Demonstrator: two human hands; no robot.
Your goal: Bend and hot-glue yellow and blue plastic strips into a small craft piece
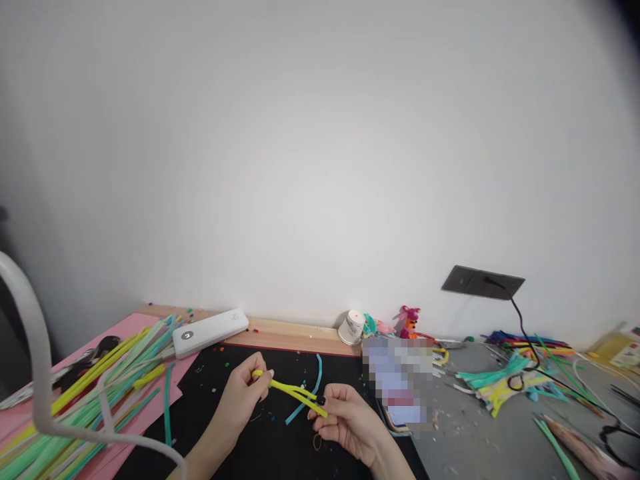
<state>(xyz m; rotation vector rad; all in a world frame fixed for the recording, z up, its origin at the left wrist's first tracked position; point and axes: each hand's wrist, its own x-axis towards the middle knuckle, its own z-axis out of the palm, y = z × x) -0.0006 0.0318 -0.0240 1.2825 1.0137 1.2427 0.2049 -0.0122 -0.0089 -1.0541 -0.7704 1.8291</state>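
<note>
My left hand [243, 390] is closed, pinching the looped end of a yellow pipe cleaner [289, 387]. From there two yellow strands run to the right, one above the other. My right hand [350, 417] is closed too, with thumb and fingers on the free ends of the strands. A small black round thing [321, 400] shows at the right fingertips; I cannot make out what it is. Behind the strands, on the black mat [250, 453], lies a bent blue pipe cleaner [318, 375].
Many coloured pipe cleaners [85, 400] lie on pink paper at left, beside a white power bank [210, 332]. A white lamp arm [37, 347] crosses the left side. A paper cup [351, 327], a phone [400, 387] and another pipe cleaner bundle [515, 383] are at right.
</note>
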